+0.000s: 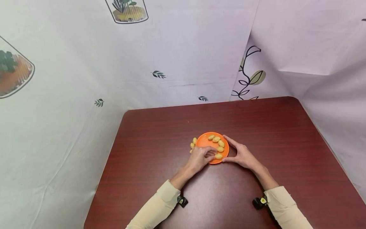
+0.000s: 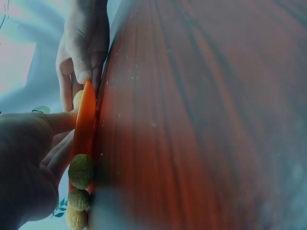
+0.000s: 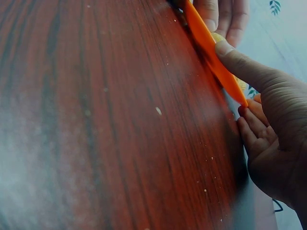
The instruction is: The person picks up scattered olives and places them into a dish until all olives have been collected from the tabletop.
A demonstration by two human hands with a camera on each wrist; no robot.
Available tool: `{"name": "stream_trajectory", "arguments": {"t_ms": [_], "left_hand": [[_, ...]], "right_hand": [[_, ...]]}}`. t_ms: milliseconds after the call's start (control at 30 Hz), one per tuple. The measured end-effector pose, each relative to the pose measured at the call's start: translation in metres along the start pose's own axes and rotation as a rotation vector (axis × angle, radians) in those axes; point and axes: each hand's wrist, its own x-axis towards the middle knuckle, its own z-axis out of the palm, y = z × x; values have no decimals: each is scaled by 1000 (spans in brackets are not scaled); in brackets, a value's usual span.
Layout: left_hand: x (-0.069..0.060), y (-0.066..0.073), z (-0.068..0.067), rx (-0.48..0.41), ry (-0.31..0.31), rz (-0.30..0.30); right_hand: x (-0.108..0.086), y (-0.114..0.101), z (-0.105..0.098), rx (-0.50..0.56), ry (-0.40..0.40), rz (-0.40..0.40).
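An orange plate (image 1: pixel 204 140) lies on the table, with several small yellow oval pieces (image 1: pixel 221 143) along its right side. My left hand (image 1: pixel 198 158) is over the plate's lower left part, fingers bent and thumb apart from them, beside the lowest piece (image 1: pixel 218 156); nothing shows in its grasp. My right hand (image 1: pixel 243 156) holds the plate's right rim between spread thumb and fingers. Other pieces (image 1: pixel 194 140) lie on the table against the plate's left edge, partly hidden by my left hand; in the left wrist view they look round and wrinkled (image 2: pixel 81 171).
The dark red wooden table (image 1: pixel 160 136) extends around the plate on all sides. Pale cloth (image 1: pixel 183 51) with plant drawings hangs behind and beside it. Small light specks (image 3: pixel 158 110) dot the tabletop.
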Motion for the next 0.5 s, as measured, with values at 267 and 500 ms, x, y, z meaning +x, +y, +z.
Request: {"name": "stream_trajectory", "arguments": {"t_ms": [267, 500], "left_hand": [[3, 2, 5, 35, 6, -30], [4, 1, 8, 71, 28, -50]], "right_hand": [[0, 1, 0, 6, 2, -3], [0, 2, 0, -16, 6, -5]]}}
